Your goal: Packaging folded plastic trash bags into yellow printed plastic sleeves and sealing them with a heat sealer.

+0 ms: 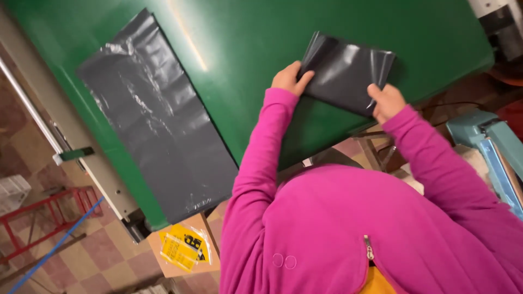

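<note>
Green table [245, 32]: wide bare strip btwn the flat dark plastic sheet [155, 117] and the folded dark bag [346, 71], open for a hand to pass. Sheet covers the table's left part down to its near edge. Both hands, left [289, 79] & right [385, 100], pinch the bag at the near-right edge, blocking that corner. Blue machine [490, 147] crowds space just off the table's right.

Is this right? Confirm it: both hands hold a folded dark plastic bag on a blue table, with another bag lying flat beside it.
Not quite: the table is green, not blue, as the head view shows. The left hand and right hand do hold the folded bag; the flat bag lies beside.
</note>
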